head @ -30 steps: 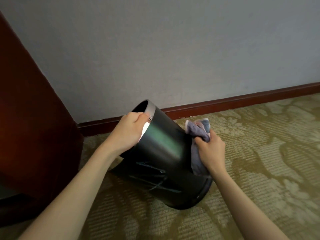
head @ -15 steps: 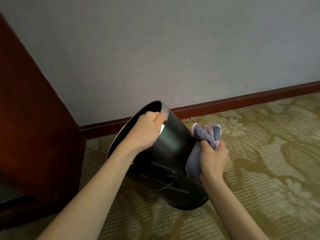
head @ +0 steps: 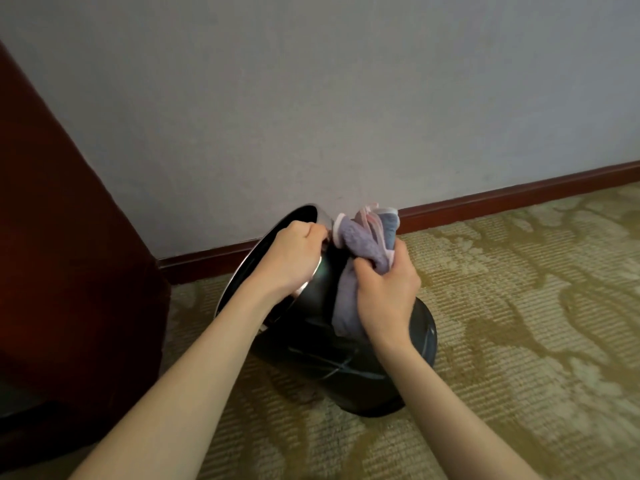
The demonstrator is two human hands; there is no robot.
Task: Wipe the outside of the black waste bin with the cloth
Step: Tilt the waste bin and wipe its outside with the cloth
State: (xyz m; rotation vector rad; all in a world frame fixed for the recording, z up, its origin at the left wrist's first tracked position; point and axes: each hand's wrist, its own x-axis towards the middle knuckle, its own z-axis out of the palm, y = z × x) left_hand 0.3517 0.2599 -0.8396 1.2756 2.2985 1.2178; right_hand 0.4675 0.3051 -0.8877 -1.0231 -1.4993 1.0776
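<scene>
The black waste bin (head: 346,372) with a silver rim leans to the left on the carpet, its mouth turned up and left. My left hand (head: 291,258) grips the rim at the top. My right hand (head: 384,289) is closed around a bunched purple-grey cloth (head: 363,237) with pink edging. The cloth is pressed against the upper right side of the bin, close to the rim and my left hand. My arms hide part of the bin's wall.
Dark red wooden furniture (head: 62,271) stands just left of the bin. A grey wall (head: 346,98) with a reddish skirting board (head: 519,192) runs behind. Patterned olive carpet (head: 519,323) spreads to the right and front.
My right hand has slid the cloth up the bin's side from near the base to the rim. The bin has turned more upright, and my left hand kept its hold on the rim.
</scene>
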